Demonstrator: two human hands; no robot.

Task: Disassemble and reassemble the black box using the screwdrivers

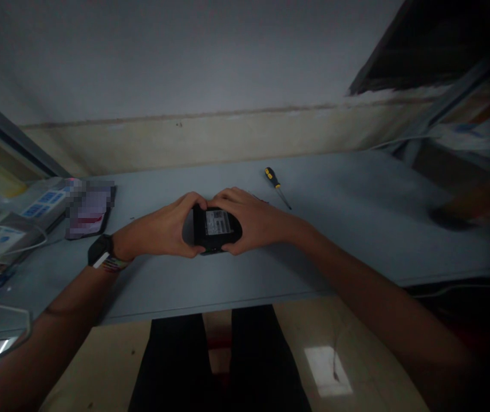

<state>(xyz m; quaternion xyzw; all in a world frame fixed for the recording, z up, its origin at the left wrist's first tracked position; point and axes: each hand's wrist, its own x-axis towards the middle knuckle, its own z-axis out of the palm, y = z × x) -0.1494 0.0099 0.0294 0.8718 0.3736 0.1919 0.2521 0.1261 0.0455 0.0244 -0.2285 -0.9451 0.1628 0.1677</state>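
A small black device with a white printed label (218,223) is at the middle of the table, label side up. Its exact kind I cannot make out. My left hand (170,228) grips its left side, thumb at the near edge and fingers at the far edge. From the right, my right hand (256,220) closes on it in the same way, so the fingertips of both hands almost meet at the far edge. Beyond my right hand lies a screwdriver (277,187) with a black and yellow handle, its shaft pointing toward me.
To the left, a phone (90,210) lies beside a white power strip (41,209) with blue sockets. Loose white cables (8,306) hang at the left edge. A wall (210,137) closes off the back of the grey table (343,246). Blurred items stand at far right.
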